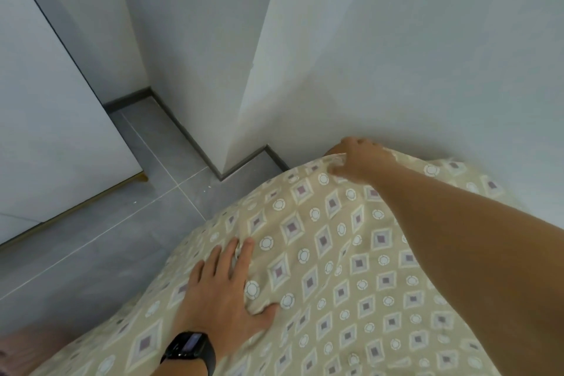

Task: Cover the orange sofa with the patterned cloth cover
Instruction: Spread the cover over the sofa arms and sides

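The beige patterned cloth cover, printed with diamonds and circles, lies spread over the sofa and fills the lower right. A small bit of the orange sofa shows at the far top corner by the wall. My left hand, with a black watch on the wrist, presses flat on the cloth with fingers spread. My right hand reaches to the far corner and grips the cloth's edge there, fingers curled over it.
A white wall runs right behind the sofa, with a jutting wall corner to the left. Grey tiled floor lies left of the sofa. A white door or panel stands at far left.
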`<act>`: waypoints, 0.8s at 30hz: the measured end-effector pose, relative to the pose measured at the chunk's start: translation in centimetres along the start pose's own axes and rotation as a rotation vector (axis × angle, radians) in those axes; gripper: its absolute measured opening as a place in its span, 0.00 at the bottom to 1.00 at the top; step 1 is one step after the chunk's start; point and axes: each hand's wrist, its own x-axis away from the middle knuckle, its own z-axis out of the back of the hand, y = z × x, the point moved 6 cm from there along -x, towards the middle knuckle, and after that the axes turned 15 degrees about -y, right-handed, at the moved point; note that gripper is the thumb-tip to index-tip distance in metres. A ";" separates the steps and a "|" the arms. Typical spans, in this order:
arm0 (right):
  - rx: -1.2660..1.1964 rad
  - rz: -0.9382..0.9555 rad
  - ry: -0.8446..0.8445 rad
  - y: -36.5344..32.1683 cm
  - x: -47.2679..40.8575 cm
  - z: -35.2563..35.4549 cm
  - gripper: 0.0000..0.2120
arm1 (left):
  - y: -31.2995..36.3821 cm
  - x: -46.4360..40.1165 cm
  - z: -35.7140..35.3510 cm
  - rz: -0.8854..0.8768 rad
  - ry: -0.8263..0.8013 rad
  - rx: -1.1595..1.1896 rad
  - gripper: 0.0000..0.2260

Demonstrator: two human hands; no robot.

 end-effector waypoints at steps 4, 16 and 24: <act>-0.034 0.041 -0.066 -0.2 0.2 -1.8 0.12 | 0.0 0.0 0.0 0.003 -0.002 -0.019 0.52; 0.465 0.559 0.253 1.7 10.2 -11.4 0.18 | 0.5 0.5 0.5 -0.022 0.009 -0.026 0.49; -0.447 0.077 0.125 1.8 4.8 -6.1 0.12 | 0.4 0.4 0.3 -0.017 0.020 -0.035 0.49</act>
